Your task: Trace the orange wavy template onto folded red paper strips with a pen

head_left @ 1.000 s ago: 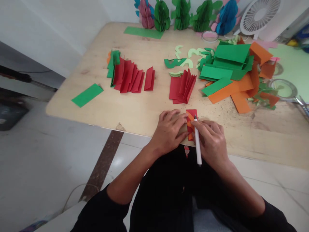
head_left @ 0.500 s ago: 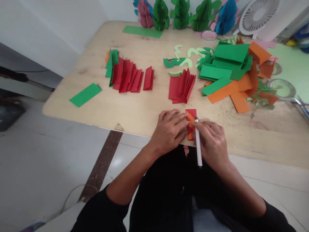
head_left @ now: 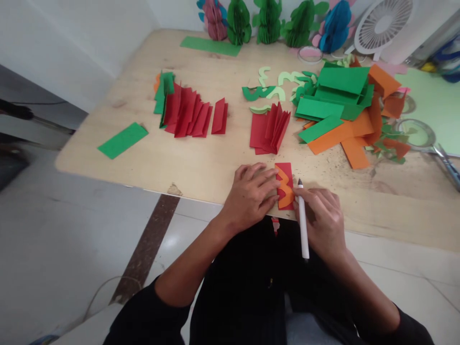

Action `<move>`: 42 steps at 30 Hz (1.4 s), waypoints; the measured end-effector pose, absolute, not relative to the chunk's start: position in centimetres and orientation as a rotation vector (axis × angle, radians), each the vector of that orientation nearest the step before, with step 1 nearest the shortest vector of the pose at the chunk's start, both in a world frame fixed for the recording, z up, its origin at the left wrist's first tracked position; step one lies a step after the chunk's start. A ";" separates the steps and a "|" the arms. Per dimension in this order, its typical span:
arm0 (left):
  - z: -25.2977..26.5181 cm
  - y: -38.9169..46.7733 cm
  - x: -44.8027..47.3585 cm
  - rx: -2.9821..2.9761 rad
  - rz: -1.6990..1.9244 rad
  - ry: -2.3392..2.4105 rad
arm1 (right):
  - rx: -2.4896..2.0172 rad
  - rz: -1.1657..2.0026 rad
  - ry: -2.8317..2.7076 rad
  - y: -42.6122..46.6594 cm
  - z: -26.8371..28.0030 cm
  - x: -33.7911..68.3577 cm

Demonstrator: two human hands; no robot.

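At the table's front edge lies a folded red paper piece (head_left: 288, 171) with an orange wavy paper cutout (head_left: 286, 195) on top of it. My left hand (head_left: 248, 194) lies flat, its outstretched fingertips touching the left side of both papers. A white pen (head_left: 304, 227) is in my right hand (head_left: 325, 214), its dark tip pointing away from me. That hand's fingertips are at the right edge of the red paper, beside the cutout. Just beyond stands a fanned stack of folded red paper (head_left: 275, 129).
More folded red papers (head_left: 187, 112) and a green strip (head_left: 123, 140) lie to the left. Green papers (head_left: 339, 93) and orange papers (head_left: 354, 139) are heaped at right, near scissors (head_left: 445, 163) and a tape roll (head_left: 417, 132). Paper honeycomb figures (head_left: 268, 21) and a fan (head_left: 383, 24) line the back.
My right hand and the pen have moved right, off the cutout to the paper's right side, uncovering more of the cutout. My left hand has stayed in place.
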State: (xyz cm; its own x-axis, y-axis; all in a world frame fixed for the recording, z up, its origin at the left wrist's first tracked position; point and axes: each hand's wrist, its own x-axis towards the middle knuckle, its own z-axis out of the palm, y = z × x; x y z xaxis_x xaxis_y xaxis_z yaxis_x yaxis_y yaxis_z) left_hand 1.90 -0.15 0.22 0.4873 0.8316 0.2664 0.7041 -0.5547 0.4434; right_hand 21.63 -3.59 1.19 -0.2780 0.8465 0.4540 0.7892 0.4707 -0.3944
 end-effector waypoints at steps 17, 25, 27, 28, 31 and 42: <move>0.3 -0.1 1.8 2.466 0.636 1.314 | -1.321 0.068 -2.137 -3.5 1.1 21.6; 0.4 -0.2 1.8 2.474 0.626 1.315 | -1.308 0.063 -2.140 -3.5 1.0 21.6; 0.4 -0.2 1.8 2.478 0.628 1.315 | -1.311 0.063 -2.140 -3.5 1.0 21.6; 0.4 -0.2 1.9 2.478 0.628 1.316 | -1.313 0.063 -2.140 -3.5 0.9 21.6; 0.4 -0.2 1.9 2.480 0.625 1.315 | -1.317 0.062 -2.137 -3.5 0.9 21.6; 0.6 -0.2 1.9 2.473 0.610 1.317 | -1.305 0.034 -2.150 -3.5 0.8 21.7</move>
